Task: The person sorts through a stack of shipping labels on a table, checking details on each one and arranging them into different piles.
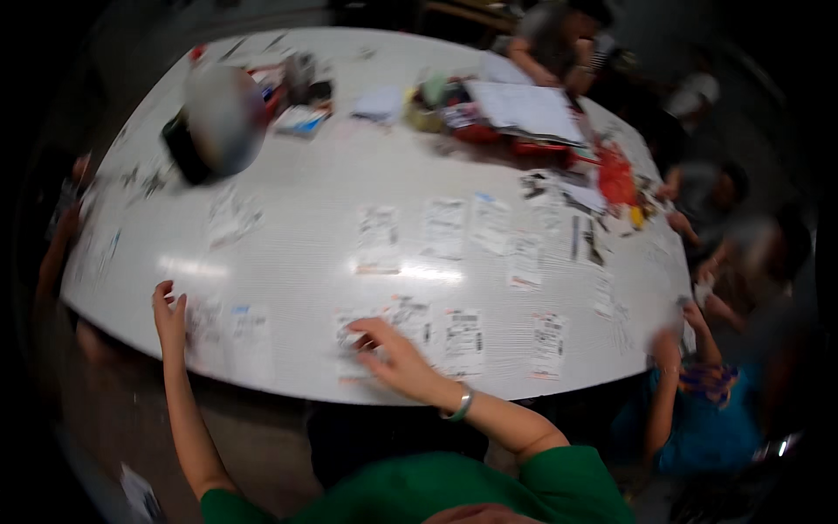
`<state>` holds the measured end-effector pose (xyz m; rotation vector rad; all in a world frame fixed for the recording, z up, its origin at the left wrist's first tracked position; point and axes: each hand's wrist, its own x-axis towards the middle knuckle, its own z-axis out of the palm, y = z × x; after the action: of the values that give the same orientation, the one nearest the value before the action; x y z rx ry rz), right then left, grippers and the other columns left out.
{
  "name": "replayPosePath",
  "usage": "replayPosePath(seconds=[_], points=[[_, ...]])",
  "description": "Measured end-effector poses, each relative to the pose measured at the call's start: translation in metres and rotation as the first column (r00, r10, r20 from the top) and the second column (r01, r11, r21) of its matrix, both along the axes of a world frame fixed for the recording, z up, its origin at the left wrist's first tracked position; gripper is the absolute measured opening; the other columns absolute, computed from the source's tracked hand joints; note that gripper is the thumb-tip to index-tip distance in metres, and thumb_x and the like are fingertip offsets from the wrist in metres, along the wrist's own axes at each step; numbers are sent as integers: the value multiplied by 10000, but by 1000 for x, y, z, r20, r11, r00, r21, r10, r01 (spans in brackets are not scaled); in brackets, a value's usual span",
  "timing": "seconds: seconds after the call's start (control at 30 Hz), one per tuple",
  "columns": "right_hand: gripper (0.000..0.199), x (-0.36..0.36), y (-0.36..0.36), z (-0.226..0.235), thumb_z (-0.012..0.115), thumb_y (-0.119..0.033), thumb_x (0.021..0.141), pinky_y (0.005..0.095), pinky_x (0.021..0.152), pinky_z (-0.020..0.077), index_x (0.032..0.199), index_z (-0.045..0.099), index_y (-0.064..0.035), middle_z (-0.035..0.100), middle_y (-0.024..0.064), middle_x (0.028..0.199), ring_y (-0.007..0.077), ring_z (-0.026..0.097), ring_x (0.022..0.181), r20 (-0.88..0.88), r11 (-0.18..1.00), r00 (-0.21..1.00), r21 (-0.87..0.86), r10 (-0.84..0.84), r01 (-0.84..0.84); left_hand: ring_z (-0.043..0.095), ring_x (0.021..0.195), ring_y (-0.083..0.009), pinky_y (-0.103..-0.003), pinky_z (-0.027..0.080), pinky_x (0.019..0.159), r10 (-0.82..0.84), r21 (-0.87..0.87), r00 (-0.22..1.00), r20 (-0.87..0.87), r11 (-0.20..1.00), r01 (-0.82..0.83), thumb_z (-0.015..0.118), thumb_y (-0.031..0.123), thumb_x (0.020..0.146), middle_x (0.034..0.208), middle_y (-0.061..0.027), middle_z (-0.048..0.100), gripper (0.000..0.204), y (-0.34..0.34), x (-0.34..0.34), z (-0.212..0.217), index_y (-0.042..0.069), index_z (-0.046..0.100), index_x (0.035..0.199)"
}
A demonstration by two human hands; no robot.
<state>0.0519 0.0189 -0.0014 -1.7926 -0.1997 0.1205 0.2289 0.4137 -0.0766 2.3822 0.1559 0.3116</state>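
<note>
My left hand (170,313) hovers at the table's left near edge, thumb apart from its bent fingers and nothing visible between them. Close to its right lie two blurred printed labels, one with a blue mark (249,327). My right hand (397,356) reaches in over a printed paper label (352,371), partly covering it. Its fingers are curved and parted from the thumb; whether a fingertip touches the paper is unclear. Beside that hand lie another label (410,314) and an upright one with black print (464,343). A bracelet circles my right wrist.
The white table (305,210) carries more printed labels (443,227) in its middle. Farther back are a stack of white sheets (528,109) over a filled red container, a red plastic bag (616,175) and a dark box (185,148). Several people sit around, one in blue (711,428) close on my right.
</note>
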Motion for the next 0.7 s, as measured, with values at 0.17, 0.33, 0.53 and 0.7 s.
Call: replayPosePath(seconds=[0.17,0.33,0.53,0.7], points=[[269,-4,-16,-3,526,13,781,287,727,461,1049,525,-10,538,113,969,203,572,799,76,983,988,-110,-136,144,571,969,-280,-353,460,792,38,127,989,-142,992,-19,590,184,797,1028,-172,582,341,9,-61,18,24,507,1086],[280,24,69,-16,563,-14,756,312,728,465,1034,529,-12,533,125,1006,246,566,842,180,947,980,-319,86,-24,544,949,-350,-390,449,797,160,410,980,-123,907,-97,615,348,779,1048,-185,543,517,-42,-76,33,-37,483,1097],[363,103,119,-12,673,-110,672,364,733,453,968,514,28,525,171,981,290,545,897,150,638,966,-770,210,-19,546,962,-339,-353,469,788,107,212,930,-351,977,-32,739,167,650,1066,-263,490,673,-67,-64,43,-69,379,1167],[394,135,127,-16,721,-176,641,417,703,457,926,534,22,565,164,934,298,570,852,-42,455,986,-884,159,-111,569,935,-316,-344,476,757,123,110,925,-359,990,-89,755,96,602,983,-256,536,666,-60,-68,34,-78,405,1141]])
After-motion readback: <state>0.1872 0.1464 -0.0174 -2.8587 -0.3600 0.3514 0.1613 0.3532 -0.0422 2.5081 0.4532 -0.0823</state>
